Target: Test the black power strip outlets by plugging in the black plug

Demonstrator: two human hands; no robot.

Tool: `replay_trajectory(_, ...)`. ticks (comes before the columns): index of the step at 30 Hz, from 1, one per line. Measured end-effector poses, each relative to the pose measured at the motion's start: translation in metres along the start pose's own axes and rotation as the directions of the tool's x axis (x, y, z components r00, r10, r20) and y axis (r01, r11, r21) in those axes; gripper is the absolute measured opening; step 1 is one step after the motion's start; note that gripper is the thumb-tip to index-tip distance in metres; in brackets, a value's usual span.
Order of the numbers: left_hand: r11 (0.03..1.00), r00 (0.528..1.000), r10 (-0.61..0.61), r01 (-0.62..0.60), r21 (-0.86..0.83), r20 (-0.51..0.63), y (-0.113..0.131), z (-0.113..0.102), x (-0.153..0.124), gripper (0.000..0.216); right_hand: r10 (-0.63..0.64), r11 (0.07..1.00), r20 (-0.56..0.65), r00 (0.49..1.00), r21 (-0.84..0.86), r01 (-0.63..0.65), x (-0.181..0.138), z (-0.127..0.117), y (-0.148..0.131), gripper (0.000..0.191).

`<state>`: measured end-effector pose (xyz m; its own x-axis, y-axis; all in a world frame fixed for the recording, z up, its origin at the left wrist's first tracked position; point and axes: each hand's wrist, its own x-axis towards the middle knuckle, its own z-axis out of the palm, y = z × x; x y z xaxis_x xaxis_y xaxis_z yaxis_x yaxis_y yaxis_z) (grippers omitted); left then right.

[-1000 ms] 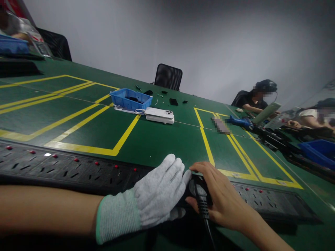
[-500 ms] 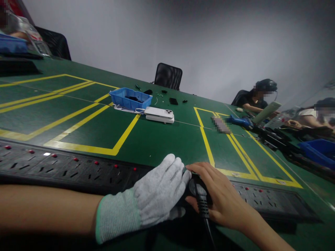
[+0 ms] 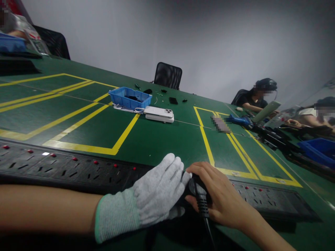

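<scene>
A long black power strip with red switches runs across the table in front of me. My left hand, in a grey-white knit glove with a green cuff, lies over its middle. The gloved fingers reach to the far edge and the thumb is at the near side, gripping the strip. Just right of it, my bare right hand is closed around a black power plug at the strip. The plug's cord hangs toward me. My hands hide the plug's prongs and the sockets beneath.
Beyond the strip, a blue bin with dark items stands behind a white phone on a white block. Small dark parts lie farther back. Yellow tape marks the green table. Co-workers sit at the right, near another blue bin.
The view has shifted very slightly. Both hands keep the same places on the strip and the plug, with no clear movement.
</scene>
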<state>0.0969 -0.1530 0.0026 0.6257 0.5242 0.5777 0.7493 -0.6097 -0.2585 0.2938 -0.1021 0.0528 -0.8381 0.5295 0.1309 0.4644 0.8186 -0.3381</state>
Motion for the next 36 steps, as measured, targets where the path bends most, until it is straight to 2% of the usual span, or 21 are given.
replay_trajectory(12, 1.0, 1.0, -0.006, 0.006, 0.018, -0.011, 0.001, 0.002, -0.003, 0.055, -0.03, 1.0, -0.088, 0.996, 0.001, 0.031, -0.001, 0.003, 0.001, 0.035)
replay_trajectory(15, 1.0, 1.0, -0.002, 0.002, 0.012, 0.016, 0.001, 0.002, -0.002, 0.057, -0.045, 0.999, -0.101, 0.994, -0.028, 0.043, -0.001, 0.003, 0.0, 0.035)
replay_trajectory(21, 0.999, 0.998, -0.03, 0.032, -0.026, 0.062, 0.002, 0.002, -0.002, 0.06, -0.15, 0.98, -0.167, 0.974, -0.154, 0.124, -0.002, 0.0, -0.001, 0.029)
replay_trajectory(25, 0.999, 0.997, -0.044, 0.046, -0.023, 0.067, 0.002, 0.002, -0.004, 0.059, -0.149, 0.983, -0.136, 0.979, -0.125, 0.132, -0.004, -0.001, 0.001, 0.023)
replay_trajectory(27, 0.999, 0.997, -0.036, 0.037, -0.021, 0.064, 0.001, 0.002, -0.005, 0.06, -0.193, 0.98, -0.204, 0.96, -0.094, 0.177, -0.007, 0.001, 0.004, 0.023)
replay_trajectory(28, 0.999, 0.997, -0.026, 0.028, -0.024, 0.079, 0.0, 0.001, -0.005, 0.062, -0.187, 0.982, -0.319, 0.929, -0.066, 0.175, -0.009, 0.002, 0.007, 0.024)
replay_trajectory(29, 0.999, 0.995, -0.015, 0.018, -0.03, 0.102, -0.001, 0.0, -0.004, 0.063, -0.134, 0.99, -0.474, 0.871, -0.018, 0.143, -0.011, 0.003, 0.01, 0.026)
replay_trajectory(30, 0.999, 0.991, -0.003, 0.008, -0.039, 0.131, -0.001, -0.001, -0.004, 0.064, -0.022, 0.995, -0.639, 0.769, 0.059, 0.078, -0.012, 0.004, 0.013, 0.028)
replay_trajectory(31, 0.999, 0.986, 0.005, 0.003, -0.048, 0.165, -0.002, -0.002, -0.003, 0.065, 0.12, 0.987, -0.771, 0.625, 0.158, 0.005, -0.012, 0.004, 0.017, 0.03)
replay_trajectory(32, 0.998, 0.981, 0.01, 0.001, -0.056, 0.196, -0.002, -0.003, -0.002, 0.067, 0.266, 0.961, -0.823, 0.502, 0.271, -0.064, -0.011, 0.004, 0.021, 0.03)
replay_trajectory(33, 0.998, 0.976, 0.012, 0.002, -0.062, 0.218, -0.003, -0.003, -0.002, 0.068, 0.374, 0.925, -0.831, 0.411, 0.363, -0.109, -0.009, 0.004, 0.026, 0.03)
replay_trajectory(34, 0.998, 0.972, 0.011, 0.004, -0.065, 0.234, -0.003, -0.003, -0.001, 0.071, 0.451, 0.891, -0.816, 0.363, 0.437, -0.124, -0.006, 0.003, 0.03, 0.029)
replay_trajectory(36, 0.998, 0.968, 0.011, 0.007, -0.069, 0.251, -0.003, -0.003, -0.001, 0.076, 0.558, 0.82, -0.756, 0.343, 0.564, -0.091, 0.0, 0.001, 0.04, 0.028)
